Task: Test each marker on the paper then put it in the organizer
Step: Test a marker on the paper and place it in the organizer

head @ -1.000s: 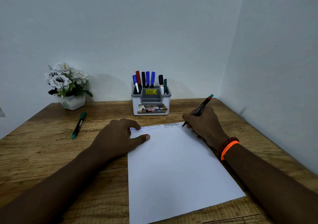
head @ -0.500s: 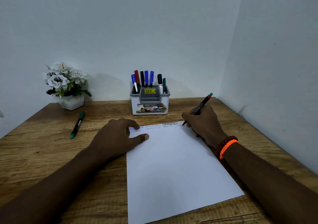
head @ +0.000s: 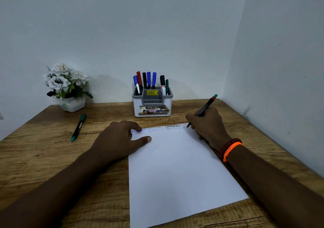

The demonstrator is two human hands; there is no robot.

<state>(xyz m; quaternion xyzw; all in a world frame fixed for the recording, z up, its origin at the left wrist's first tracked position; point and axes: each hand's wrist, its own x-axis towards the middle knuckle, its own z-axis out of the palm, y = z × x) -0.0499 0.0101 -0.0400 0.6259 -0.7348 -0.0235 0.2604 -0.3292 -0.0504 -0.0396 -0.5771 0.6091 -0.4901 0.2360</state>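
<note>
- Right now your right hand (head: 209, 124) is closed in a writing grip on a black marker (head: 204, 108), its tip down at the far right corner of the paper (head: 178, 166), its green-and-red end angled up and away from you.
- Your left hand (head: 119, 140) grips nothing; it lies flat with fingers spread on the paper's far left corner, probably to stop the sheet sliding under the strokes.
- Zigzag test marks (head: 164, 128) run along the far edge, so each fresh scribble seems to take the next free spot; the tip now sits at the end of that row.
- Tested markers stand upright in the organizer (head: 152, 105), just beyond the paper, an easy reach from either hand.
- One green marker (head: 78, 127) lies on the table (head: 43, 157) to your left, well apart from the paper; it looks like the last one waiting.
- Nothing but a flower pot (head: 72, 103) occupies the back left corner, clear of your work.
</note>
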